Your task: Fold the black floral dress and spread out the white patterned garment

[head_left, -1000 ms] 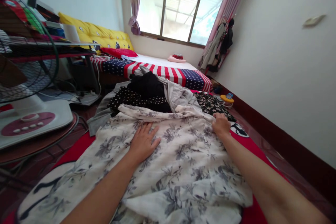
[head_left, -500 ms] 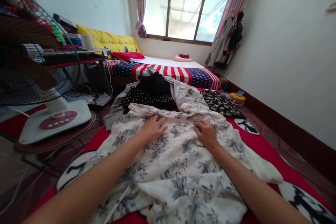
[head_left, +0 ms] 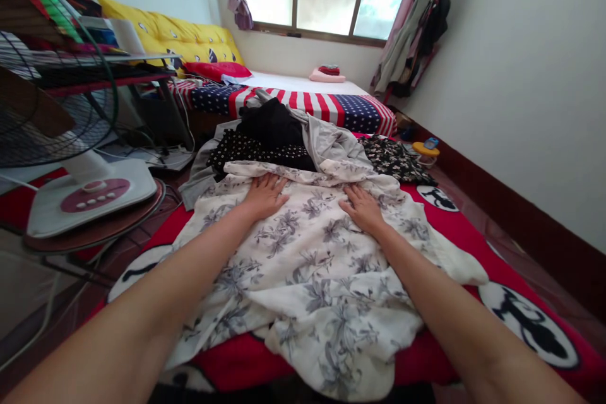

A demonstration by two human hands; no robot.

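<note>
A white garment with a grey floral print lies spread over a red blanket with black-and-white round motifs. My left hand rests flat on its upper left part, fingers apart. On the upper right part lies my right hand, palm down with the fingers spread. Both hands touch the cloth near its bunched far edge. The garment's near end is wrinkled and hangs over the blanket's front edge. Just beyond it is a pile with a black garment, a black polka-dot cloth and a light grey garment.
A black floral garment lies at the far right. An electric fan stands on a round stool at the left, near a cluttered desk. Behind is a bed with a stars-and-stripes cover. A yellow stool stands by the right wall.
The view has tilted down, so the scene sits higher in the picture. My right hand's fingers, curled before, now lie spread on the cloth. My left hand stays flat on it.
</note>
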